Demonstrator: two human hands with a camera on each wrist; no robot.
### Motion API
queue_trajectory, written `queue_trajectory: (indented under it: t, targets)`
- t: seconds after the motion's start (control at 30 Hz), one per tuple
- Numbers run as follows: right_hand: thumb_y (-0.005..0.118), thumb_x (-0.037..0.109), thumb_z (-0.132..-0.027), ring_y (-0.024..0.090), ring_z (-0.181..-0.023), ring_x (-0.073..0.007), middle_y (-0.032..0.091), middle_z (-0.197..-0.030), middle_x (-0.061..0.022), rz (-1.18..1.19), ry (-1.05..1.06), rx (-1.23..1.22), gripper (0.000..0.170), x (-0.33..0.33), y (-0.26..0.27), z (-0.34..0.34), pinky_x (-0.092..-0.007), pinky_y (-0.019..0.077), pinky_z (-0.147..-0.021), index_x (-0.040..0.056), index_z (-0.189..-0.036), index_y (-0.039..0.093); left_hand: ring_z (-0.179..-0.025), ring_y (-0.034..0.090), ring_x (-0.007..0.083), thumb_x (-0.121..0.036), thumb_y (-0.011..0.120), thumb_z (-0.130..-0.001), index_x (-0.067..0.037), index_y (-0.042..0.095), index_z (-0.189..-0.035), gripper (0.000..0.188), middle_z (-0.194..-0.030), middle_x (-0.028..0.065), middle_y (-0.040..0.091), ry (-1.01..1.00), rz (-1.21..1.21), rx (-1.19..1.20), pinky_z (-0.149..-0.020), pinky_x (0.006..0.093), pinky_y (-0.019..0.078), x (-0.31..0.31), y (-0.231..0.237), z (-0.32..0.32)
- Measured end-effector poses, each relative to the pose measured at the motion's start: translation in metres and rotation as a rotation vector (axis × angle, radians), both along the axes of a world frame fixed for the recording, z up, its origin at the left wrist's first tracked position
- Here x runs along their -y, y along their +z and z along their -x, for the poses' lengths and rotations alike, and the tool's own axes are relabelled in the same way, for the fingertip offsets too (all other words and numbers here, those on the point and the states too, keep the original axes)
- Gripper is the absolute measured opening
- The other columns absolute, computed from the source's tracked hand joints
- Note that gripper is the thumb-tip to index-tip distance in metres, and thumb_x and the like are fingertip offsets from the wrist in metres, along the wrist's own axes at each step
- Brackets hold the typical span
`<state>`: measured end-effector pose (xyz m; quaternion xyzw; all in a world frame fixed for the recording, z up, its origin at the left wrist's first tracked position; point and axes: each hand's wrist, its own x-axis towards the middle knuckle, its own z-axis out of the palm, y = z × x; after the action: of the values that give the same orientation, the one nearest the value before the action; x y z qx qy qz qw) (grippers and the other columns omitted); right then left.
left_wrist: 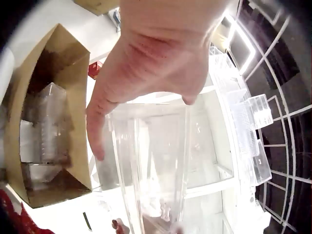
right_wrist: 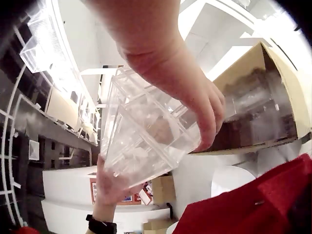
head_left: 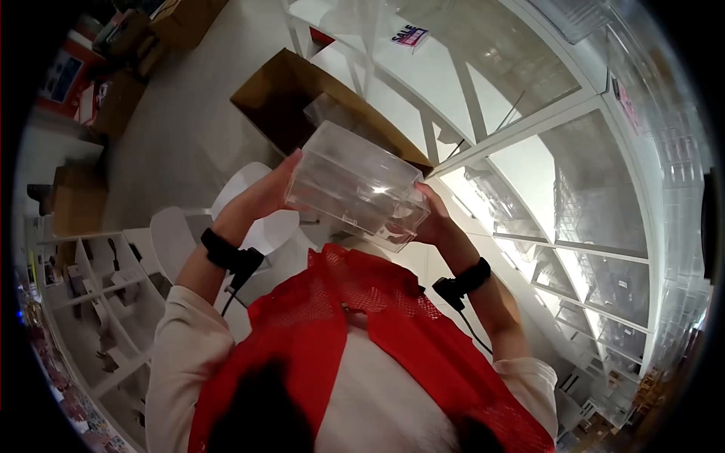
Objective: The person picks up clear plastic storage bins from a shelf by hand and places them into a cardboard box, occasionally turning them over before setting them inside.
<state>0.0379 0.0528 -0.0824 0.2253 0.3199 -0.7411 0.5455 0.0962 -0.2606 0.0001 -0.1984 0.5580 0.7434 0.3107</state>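
A clear plastic box (head_left: 351, 177) with an inner divider is held up in front of the person's chest. At its left end, my left hand (head_left: 270, 190) grips the side, with fingers spread along the wall in the left wrist view. Gripping the opposite end is my right hand (head_left: 433, 217), whose fingers curl over the edge in the right wrist view. Both palms are partly hidden behind the clear walls. Just beyond the held box stands an open cardboard carton (head_left: 264, 94). More clear plastic containers (left_wrist: 51, 124) sit inside that carton.
White shelving (head_left: 529, 136) runs along the right, bearing clear bins and a SALE sign (head_left: 409, 35). Round white stools (head_left: 253, 196) stand at the left, near a white cubby unit (head_left: 113, 291). Other cardboard boxes (head_left: 79, 198) are on the floor at far left.
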Motion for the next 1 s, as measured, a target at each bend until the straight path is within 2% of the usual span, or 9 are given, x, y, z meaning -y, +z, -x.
queue_trajectory:
  t: [0.07,0.17,0.27,0.5,0.6,0.77,0.83,0.93,1.0]
  targets:
    - [0.050,0.055,-0.076,0.047,-0.103,-0.0368,0.045,-0.120,-0.0148,0.074,0.006,0.010,0.069,0.003,0.010,0.004,-0.0573,0.0364,-0.082,0.0095,-0.127,0.041,-0.117,0.042,0.0237,-0.050,0.052,-0.084,-0.012,0.027,-0.138,0.070,-0.128,0.0116,0.043,0.014,0.116,-0.121,-0.094,0.0417,0.0377,-0.005,0.001,0.008]
    - [0.050,0.054,-0.076,0.045,-0.106,-0.0344,0.044,-0.122,-0.0124,0.165,-0.008,0.052,0.069,0.002,-0.003,0.017,-0.0545,0.0352,-0.084,0.0111,-0.128,0.039,-0.109,0.047,0.0192,-0.030,0.059,-0.084,-0.012,0.028,-0.137,0.063,-0.124,0.0100,0.047,-0.174,0.399,-0.383,-0.088,0.0347,0.0423,-0.003,-0.010,0.018]
    - [0.048,0.053,-0.077,0.039,-0.115,-0.0344,0.039,-0.130,-0.0121,0.167,0.017,0.055,0.070,0.010,-0.002,0.026,-0.0569,0.0299,-0.089,0.0144,-0.133,0.033,-0.097,0.053,0.0156,-0.017,0.061,-0.083,-0.010,0.031,-0.134,0.059,-0.116,0.0084,0.052,-0.033,0.521,-0.331,-0.079,0.0293,0.0458,-0.003,-0.026,0.021]
    - [0.043,0.054,-0.080,0.033,-0.122,-0.0359,0.034,-0.136,-0.0131,0.184,0.034,0.120,0.072,0.038,-0.017,0.040,-0.0616,0.0248,-0.093,0.0121,-0.137,0.027,-0.089,0.056,0.0144,-0.020,0.059,-0.086,-0.009,0.036,-0.131,0.051,-0.108,0.0075,0.057,0.049,0.570,-0.290,-0.072,0.0289,0.0477,0.028,-0.062,0.025]
    - [0.049,0.054,-0.077,0.036,-0.119,-0.0355,0.035,-0.134,-0.0134,0.171,0.092,0.085,0.074,0.051,-0.021,0.042,-0.0592,0.0307,-0.090,0.0147,-0.137,0.028,-0.089,0.056,0.0146,-0.022,0.059,-0.086,-0.010,0.036,-0.131,0.052,-0.108,0.0075,0.057,0.076,0.523,-0.279,-0.072,0.0291,0.0483,0.047,-0.083,0.024]
    - [0.043,0.053,-0.082,0.035,-0.121,-0.0340,0.034,-0.136,-0.0120,0.179,0.078,0.181,0.069,0.093,-0.029,0.045,-0.0604,0.0305,-0.090,0.0152,-0.137,0.027,-0.092,0.056,0.0153,-0.027,0.060,-0.085,-0.011,0.036,-0.131,0.055,-0.110,0.0071,0.056,0.068,0.512,-0.215,-0.075,0.0296,0.0485,0.087,-0.094,0.034]
    - [0.041,0.053,-0.083,0.035,-0.121,-0.0343,0.033,-0.136,-0.0113,0.166,0.054,0.187,0.069,0.118,-0.033,0.048,-0.0600,0.0300,-0.091,0.0146,-0.138,0.026,-0.098,0.054,0.0168,-0.028,0.061,-0.084,-0.011,0.035,-0.132,0.058,-0.117,0.0085,0.052,0.017,0.518,-0.162,-0.076,0.0311,0.0487,0.116,-0.109,0.045]
    - [0.038,0.059,-0.082,0.025,-0.124,-0.0421,0.023,-0.141,-0.0137,0.056,0.104,0.119,0.078,0.164,-0.046,0.056,-0.0601,0.0207,-0.099,0.0124,-0.140,0.016,-0.106,0.050,0.0205,-0.034,0.063,-0.082,-0.011,0.027,-0.135,0.068,-0.127,0.0109,0.044,0.010,0.428,-0.146,-0.080,0.0373,0.0475,0.172,-0.130,0.068]
    - [0.041,0.060,-0.081,0.025,-0.124,-0.0449,0.021,-0.140,-0.0201,-0.057,0.013,0.222,0.083,0.204,-0.057,0.060,-0.0564,0.0208,-0.101,0.0098,-0.141,0.013,-0.112,0.045,0.0238,-0.038,0.063,-0.081,-0.013,0.023,-0.137,0.073,-0.132,0.0107,0.038,0.088,0.277,-0.006,-0.086,0.0423,0.0440,0.206,-0.138,0.081]
